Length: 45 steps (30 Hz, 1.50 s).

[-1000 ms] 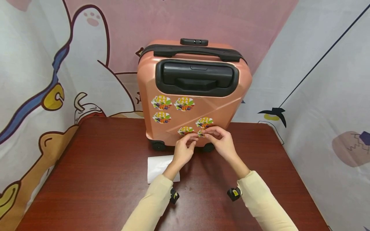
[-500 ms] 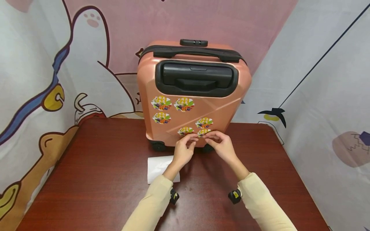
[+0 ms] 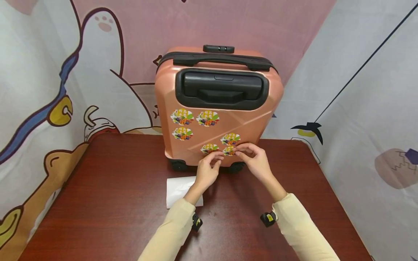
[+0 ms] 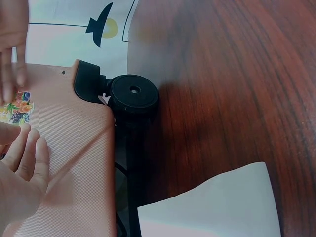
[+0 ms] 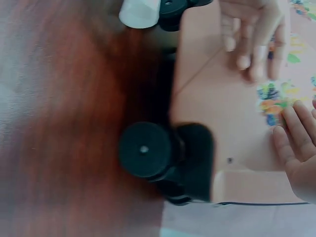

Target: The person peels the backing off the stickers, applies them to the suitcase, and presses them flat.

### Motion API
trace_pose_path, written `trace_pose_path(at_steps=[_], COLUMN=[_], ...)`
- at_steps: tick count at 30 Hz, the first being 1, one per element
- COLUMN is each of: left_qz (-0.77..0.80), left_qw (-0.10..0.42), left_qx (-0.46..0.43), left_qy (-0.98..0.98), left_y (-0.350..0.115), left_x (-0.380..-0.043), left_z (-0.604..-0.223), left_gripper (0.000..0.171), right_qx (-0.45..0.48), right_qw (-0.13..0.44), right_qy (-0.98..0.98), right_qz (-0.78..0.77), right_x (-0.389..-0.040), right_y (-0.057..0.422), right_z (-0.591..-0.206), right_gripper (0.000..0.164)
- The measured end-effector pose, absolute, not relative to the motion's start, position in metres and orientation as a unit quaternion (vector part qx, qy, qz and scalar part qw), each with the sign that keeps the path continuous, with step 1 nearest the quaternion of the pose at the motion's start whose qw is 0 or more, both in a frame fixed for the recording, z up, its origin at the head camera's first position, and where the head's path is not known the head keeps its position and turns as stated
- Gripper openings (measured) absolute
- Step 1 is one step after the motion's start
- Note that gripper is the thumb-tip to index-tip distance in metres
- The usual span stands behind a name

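A rose-gold suitcase [image 3: 249, 123] stands upright on the table, its lower panel bearing several round fruit stickers. My right hand [image 3: 256, 163] reaches to the right edge of the lowest sticker [image 3: 228, 151]. In the right wrist view its nearly straight fingers [image 5: 298, 123] touch that sticker's edge. My left hand [image 3: 207, 170] is at the lower left, fingertips beside the same sticker and just under another fruit sticker [image 3: 209, 148]. Its fingers [image 5: 244, 44] are loosely bent with nothing between them in the right wrist view.
A white sheet of paper [image 3: 177, 188] lies on the dark red wooden table [image 3: 114, 203], left of and partly behind the left forearm. Black suitcase wheels [image 4: 133, 91] rest at the table. A cartoon-printed cloth [image 3: 130, 43] hangs behind and at both sides.
My right hand has drawn back from over the lowest sticker to its right edge, so more of the sticker shows. The left hand has stayed nearly in place.
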<state>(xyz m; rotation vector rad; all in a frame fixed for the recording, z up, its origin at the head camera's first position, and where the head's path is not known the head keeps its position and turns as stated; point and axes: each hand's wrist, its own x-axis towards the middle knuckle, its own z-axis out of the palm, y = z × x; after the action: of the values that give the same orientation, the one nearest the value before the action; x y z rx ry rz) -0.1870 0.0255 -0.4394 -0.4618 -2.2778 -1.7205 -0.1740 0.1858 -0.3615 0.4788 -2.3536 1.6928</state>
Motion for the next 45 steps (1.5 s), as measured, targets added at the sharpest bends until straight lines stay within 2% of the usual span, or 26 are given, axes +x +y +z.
trace_pose_path(at_steps=[9, 22, 38, 45], left_qz=[-0.59, -0.596, -0.602, -0.596], left_qw=[0.123, 0.127, 0.097, 0.112], left_qx=[-0.159, -0.161, -0.151, -0.148], left_qy=[-0.782, -0.776, -0.778, -0.781], left_y=[0.026, 0.026, 0.01, -0.008], left_x=[-0.187, -0.187, -0.186, -0.185], left_z=[-0.441, -0.439, -0.44, -0.443], left_gripper=[0.023, 0.023, 0.02, 0.017], right_qx=[0.132, 0.151, 0.131, 0.127], right_qw=[0.08, 0.105, 0.097, 0.092], right_qy=[-0.809, -0.786, -0.794, -0.805], right_qz=[0.568, 0.591, 0.586, 0.572], right_x=[-0.173, -0.172, -0.172, -0.169], right_y=[0.194, 0.192, 0.201, 0.202], right_z=[-0.382, -0.355, -0.364, -0.364], right_gripper=[0.016, 0.017, 0.016, 0.017])
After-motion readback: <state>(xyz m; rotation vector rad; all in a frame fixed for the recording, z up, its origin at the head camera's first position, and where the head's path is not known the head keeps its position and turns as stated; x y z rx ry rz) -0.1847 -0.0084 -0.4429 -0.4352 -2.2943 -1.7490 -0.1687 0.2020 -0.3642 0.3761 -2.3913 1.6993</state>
